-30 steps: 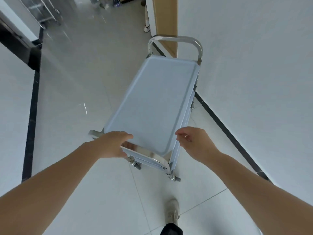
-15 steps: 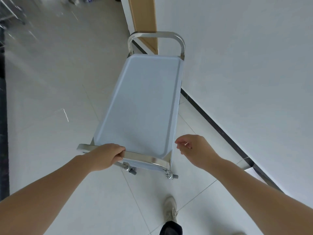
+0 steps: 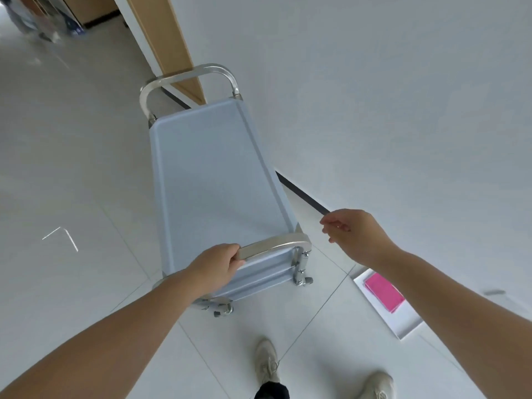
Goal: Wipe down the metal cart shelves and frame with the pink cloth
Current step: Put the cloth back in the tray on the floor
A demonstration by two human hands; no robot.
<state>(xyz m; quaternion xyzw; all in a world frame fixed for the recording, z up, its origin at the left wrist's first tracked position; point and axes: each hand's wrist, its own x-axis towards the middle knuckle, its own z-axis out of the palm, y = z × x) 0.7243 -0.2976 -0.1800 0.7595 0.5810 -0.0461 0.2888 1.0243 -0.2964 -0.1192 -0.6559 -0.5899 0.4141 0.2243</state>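
A: What's nearest?
B: Two pale shoes [image 3: 267, 359] on the tiled floor. Above them the left hand [image 3: 214, 264] grips the near handle [image 3: 273, 244] of the metal cart [image 3: 259, 279], fingers wrapped round the bar.
A: And the right hand [image 3: 354, 234]?
B: In the air just right of that handle, fingers loosely curled, holding nothing.
A: Where's the pink cloth [image 3: 384, 292]?
B: Folded on a white tray [image 3: 403, 321] on the floor, right of the cart, apart from both hands.
A: Farther on?
B: The blue-grey top shelf [image 3: 213, 182], then the far handle [image 3: 187, 77] by the wall

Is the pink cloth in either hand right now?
No, the pink cloth lies in a white tray on the floor, untouched.
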